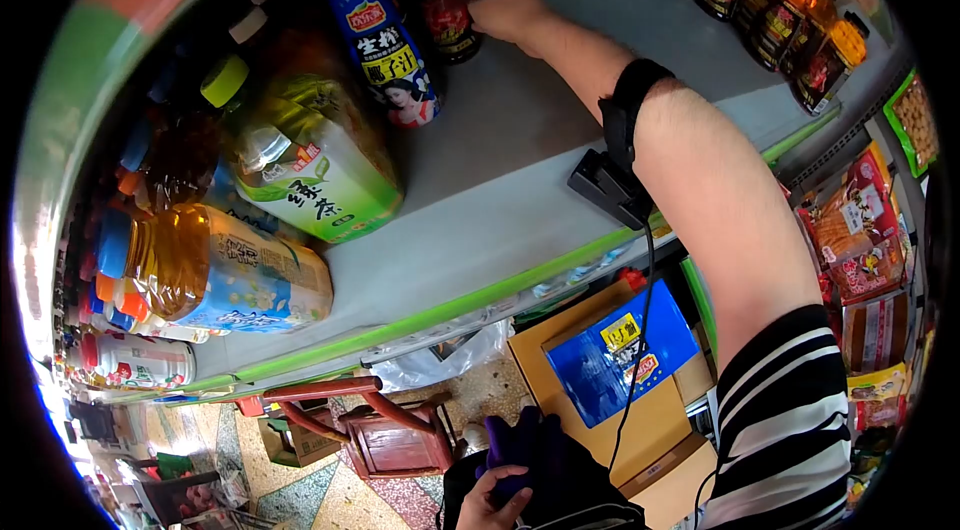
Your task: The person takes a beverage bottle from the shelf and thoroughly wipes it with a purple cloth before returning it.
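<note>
My right hand (503,2) reaches onto the grey shelf, its fingers closed around a dark bottle (450,18) with a red label; part of the grip is in shadow. Beside that bottle stands a blue coconut juice bottle (385,40) with a white cap. A large green tea bottle (315,160) with a green cap is closer to the front, next to a blue-capped bottle of amber drink (235,265). Low in the view, my left hand (490,502) is closed on a purple glove (520,445), its fingertips curled against the fabric.
Several amber-topped dark bottles (770,5) line the shelf's far right. A black device (610,188) with a cable hangs from my right wrist. Below are a cardboard box (640,445) bearing a blue carton (620,355), and a red wooden stool (400,440). Packaged snacks (860,225) hang at right.
</note>
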`<state>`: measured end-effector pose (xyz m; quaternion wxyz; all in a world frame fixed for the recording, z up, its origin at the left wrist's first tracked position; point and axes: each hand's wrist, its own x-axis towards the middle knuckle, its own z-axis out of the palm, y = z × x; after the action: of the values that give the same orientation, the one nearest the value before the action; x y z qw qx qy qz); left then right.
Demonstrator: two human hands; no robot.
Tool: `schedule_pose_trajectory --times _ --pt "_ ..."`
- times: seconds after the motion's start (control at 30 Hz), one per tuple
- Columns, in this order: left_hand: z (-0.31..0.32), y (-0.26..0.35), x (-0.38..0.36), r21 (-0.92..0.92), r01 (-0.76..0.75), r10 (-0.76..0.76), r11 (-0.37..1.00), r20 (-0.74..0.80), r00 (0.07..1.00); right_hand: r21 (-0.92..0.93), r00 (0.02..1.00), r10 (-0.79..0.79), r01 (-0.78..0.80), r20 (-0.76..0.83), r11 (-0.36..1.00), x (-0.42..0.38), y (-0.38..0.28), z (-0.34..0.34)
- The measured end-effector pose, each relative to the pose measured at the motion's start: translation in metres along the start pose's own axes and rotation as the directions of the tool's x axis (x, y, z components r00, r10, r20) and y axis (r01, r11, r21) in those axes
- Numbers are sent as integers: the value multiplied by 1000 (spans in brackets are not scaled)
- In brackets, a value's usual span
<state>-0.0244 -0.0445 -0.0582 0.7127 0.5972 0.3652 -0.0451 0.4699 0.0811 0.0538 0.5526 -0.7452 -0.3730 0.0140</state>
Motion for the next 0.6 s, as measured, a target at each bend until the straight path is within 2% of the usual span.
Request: schedule_pose_trajectory --times 0.13,0.23,0.3,0.37,0.5,0.6 --pt "-6 5 -2 33 33 -32 999 -18 999 -58 1000 -3 2 -18 998 1 1 2" --pt "-8 7 -2 50 29 -27 998 -31 999 -14 999 35 -34 8 999 -2 0 0" --pt "-9 7 -2 52 10 -8 999 -40 999 -170 996 -92 89 -6 981 8 10 2" --pt "-10 7 -4 43 7 -5 999 -42 999 -244 991 -131 126 -5 962 13 19 3" --pt "-11 3 -8 127 52 -52 990 -6 999 -255 999 -44 38 -17 966 0 20 -1" --pt "-11 -4 -14 69 52 -52 996 0 999 -255 998 61 -66 -28 965 -13 23 -25"
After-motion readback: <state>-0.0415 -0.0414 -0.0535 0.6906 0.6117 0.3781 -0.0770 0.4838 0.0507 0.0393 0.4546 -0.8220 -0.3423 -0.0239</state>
